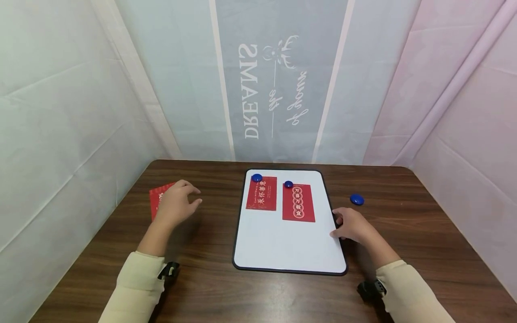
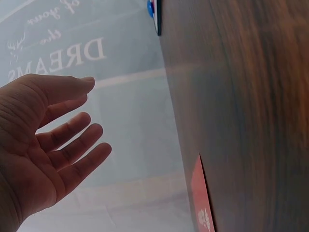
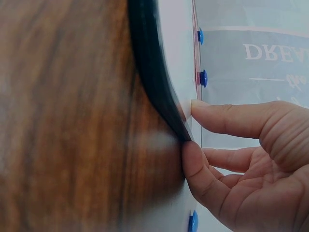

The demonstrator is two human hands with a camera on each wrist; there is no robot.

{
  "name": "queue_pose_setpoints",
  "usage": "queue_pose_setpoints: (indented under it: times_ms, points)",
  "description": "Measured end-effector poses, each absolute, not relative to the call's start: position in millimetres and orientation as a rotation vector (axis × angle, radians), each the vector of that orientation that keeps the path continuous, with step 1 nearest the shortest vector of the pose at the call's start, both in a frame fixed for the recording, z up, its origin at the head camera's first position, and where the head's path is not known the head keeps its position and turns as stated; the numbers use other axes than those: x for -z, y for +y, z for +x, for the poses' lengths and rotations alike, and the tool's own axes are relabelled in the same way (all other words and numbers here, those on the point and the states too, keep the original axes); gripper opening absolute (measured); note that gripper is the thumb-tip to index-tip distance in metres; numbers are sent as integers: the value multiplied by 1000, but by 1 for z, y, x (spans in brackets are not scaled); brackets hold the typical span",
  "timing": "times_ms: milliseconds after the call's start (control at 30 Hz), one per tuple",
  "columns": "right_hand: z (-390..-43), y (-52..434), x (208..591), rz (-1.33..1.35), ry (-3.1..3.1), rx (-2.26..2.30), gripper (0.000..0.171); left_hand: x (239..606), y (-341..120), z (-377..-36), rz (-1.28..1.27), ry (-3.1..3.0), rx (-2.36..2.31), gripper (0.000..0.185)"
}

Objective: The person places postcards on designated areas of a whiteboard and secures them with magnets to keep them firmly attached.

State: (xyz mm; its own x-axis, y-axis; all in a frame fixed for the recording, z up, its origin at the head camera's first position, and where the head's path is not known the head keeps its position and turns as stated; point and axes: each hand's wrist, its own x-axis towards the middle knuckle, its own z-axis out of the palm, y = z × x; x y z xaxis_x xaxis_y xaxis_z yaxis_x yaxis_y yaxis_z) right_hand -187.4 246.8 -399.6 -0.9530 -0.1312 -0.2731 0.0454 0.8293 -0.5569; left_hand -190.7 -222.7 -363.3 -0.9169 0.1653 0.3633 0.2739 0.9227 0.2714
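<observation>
The right hand (image 1: 353,225) pinches the right edge of the white board (image 1: 282,246), thumb on top and fingers on the side. The left hand (image 1: 175,202) is loose and holds nothing; it hovers just over a red card (image 1: 155,197) on the table (image 1: 210,287), left of the board. Two red cards (image 1: 299,202) sit on the far part of the board under blue magnets (image 1: 288,184). A spare magnet (image 1: 357,199) lies to the right. It looks like the third card is up for pinning: the left hand needs to close on it.
</observation>
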Motion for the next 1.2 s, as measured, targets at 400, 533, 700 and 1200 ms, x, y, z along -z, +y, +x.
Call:
queue_pose_setpoints:
  times_ms: [400,533,700,1200]
  points:
    - [-187,246,403,-76,2713,849,76,362,-250,-186,-140,-2801,468,23]
    - [-187,246,402,-78,2713,850,76,362,-261,-185,-66,-2817,482,25]
    - [-186,246,402,-78,2714,844,76,361,-272,-185,3,-2871,471,30]
    - [-187,247,401,-66,2702,849,77,370,-301,-187,236,-3038,480,46]
